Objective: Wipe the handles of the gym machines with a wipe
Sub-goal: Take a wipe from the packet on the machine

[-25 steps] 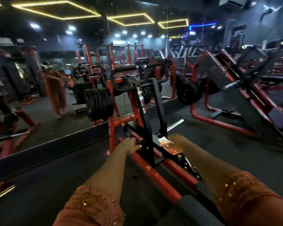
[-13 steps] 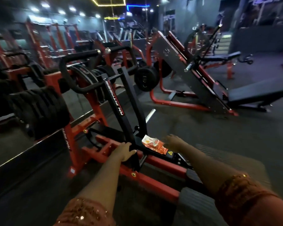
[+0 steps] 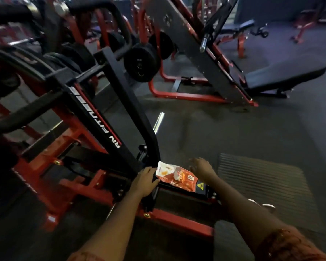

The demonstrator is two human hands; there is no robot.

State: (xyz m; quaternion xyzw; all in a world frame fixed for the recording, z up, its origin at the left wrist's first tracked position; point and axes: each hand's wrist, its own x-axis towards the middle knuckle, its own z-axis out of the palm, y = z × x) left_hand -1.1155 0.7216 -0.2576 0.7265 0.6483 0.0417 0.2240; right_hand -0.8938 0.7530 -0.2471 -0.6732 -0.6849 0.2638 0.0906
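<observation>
Two forearms in orange sleeves (image 3: 290, 245) reach forward. The left hand (image 3: 145, 182) rests at the foot of the machine's black upright (image 3: 128, 102), fingers fairly straight and loose, fingertips touching the left edge of the wipe packet (image 3: 177, 177). The orange and white packet lies flat between the two hands, on a black plate (image 3: 179, 192) of the red frame, with a yellow warning sticker (image 3: 199, 185) just beside its right end. The right hand (image 3: 201, 167) hangs over the packet's right end, blurred, fingers bent downward; whether it grips anything cannot be told. Right of that hand a ribbed floor mat (image 3: 262, 185) lies on the dark floor. Beyond the left hand a chrome peg (image 3: 158, 121) juts out, and a black padded handle (image 3: 26, 113) runs off to the far left. Farther off hang a black weight plate (image 3: 139, 63) and a slanted leg-press sled (image 3: 196, 53), with a black bench pad (image 3: 284, 74) far beyond the right hand
</observation>
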